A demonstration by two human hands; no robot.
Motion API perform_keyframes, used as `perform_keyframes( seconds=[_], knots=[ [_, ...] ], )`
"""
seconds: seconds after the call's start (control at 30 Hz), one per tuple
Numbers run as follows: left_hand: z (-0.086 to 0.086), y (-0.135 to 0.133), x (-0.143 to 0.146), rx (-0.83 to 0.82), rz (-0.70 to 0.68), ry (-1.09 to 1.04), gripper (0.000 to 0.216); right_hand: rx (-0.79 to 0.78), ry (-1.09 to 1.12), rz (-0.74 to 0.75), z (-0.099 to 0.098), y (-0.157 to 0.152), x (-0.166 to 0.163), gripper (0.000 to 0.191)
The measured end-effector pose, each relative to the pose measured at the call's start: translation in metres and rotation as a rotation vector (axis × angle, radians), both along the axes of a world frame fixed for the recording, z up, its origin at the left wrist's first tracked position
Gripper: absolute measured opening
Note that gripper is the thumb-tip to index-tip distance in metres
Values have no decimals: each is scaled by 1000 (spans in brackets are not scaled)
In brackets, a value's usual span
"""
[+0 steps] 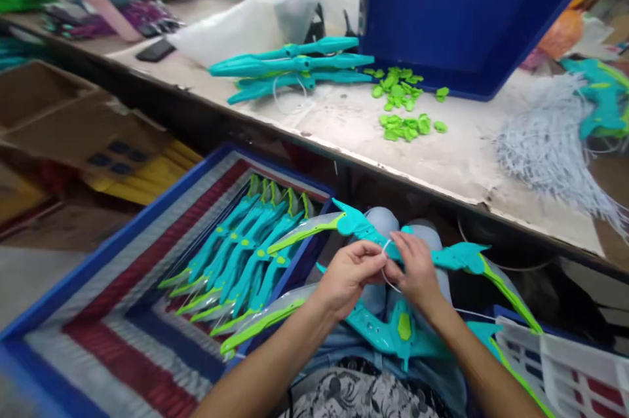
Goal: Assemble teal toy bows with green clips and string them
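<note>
Over my lap lies a turquoise and lime-green toy bow (361, 228), its curved limbs reaching out to both sides. A second toy bow (378, 334) rests nearer my body, with a lime-green oval piece at its middle. My left hand (350, 275) is closed, pinching a thin white cord (392, 283) between thumb and fingertips. Right against it, my right hand (417, 270) is closed on the same cord, its fingers touching the upper bow's middle. Part of the cord loops below the fingertips; its ends are hard to make out.
At left, a blue-rimmed bin (147, 218) with a striped lining holds several finished-looking bows (246, 242). On the bench are turquoise bow parts (299, 64), small green pieces (400, 87), a large blue bin (442, 18) and a bundle of white cords (545, 130). A white basket (565, 359) stands low right.
</note>
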State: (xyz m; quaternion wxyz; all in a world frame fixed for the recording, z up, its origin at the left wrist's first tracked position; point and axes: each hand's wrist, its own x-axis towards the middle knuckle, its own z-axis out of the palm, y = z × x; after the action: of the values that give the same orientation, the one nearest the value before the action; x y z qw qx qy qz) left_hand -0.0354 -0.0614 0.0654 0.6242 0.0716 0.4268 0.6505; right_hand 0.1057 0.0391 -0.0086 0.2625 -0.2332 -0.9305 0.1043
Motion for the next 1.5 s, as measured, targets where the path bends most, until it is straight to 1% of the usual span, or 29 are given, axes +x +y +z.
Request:
perform_keyframes(
  seconds=[0.03,0.1,0.2,0.3,0.4,0.47,0.53,0.63,0.73,0.83,1.07,1.33,1.5],
  knots=[
    [1,-1,-2,10,23,15,38,-15,-71,24,-7,-3,-19,49],
    [3,-7,-12,31,112,62,37,-13,-212,13,-22,-3,-42,53],
    [4,-26,-37,22,287,140,33,1,-342,35,-34,12,-49,53],
    [4,-52,-63,-46,459,233,33,-82,-392,154,-31,36,-42,52],
    [1,-73,-84,-123,544,371,33,-265,-418,266,-20,60,-36,46],
    [-2,-80,-93,-178,554,476,32,-411,-407,316,-15,72,-37,44],
    [-6,-81,-100,-222,554,562,31,-530,-384,340,-13,80,-38,45],
    [-10,-73,-107,-214,541,648,28,-613,-366,340,-12,86,-41,46],
    [-12,-60,-111,-168,553,695,26,-621,-357,337,-12,85,-42,46],
    [-14,-50,-113,-148,597,708,24,-615,-349,324,-11,84,-40,46],
    [-22,-43,-109,-162,670,715,20,-613,-360,315,-10,83,-39,48],
    [-23,-42,-108,-118,671,709,21,-609,-355,309,-9,81,-38,48],
    [-27,-38,-104,-85,600,678,24,-600,-354,322,-11,81,-36,48]
  ],
)
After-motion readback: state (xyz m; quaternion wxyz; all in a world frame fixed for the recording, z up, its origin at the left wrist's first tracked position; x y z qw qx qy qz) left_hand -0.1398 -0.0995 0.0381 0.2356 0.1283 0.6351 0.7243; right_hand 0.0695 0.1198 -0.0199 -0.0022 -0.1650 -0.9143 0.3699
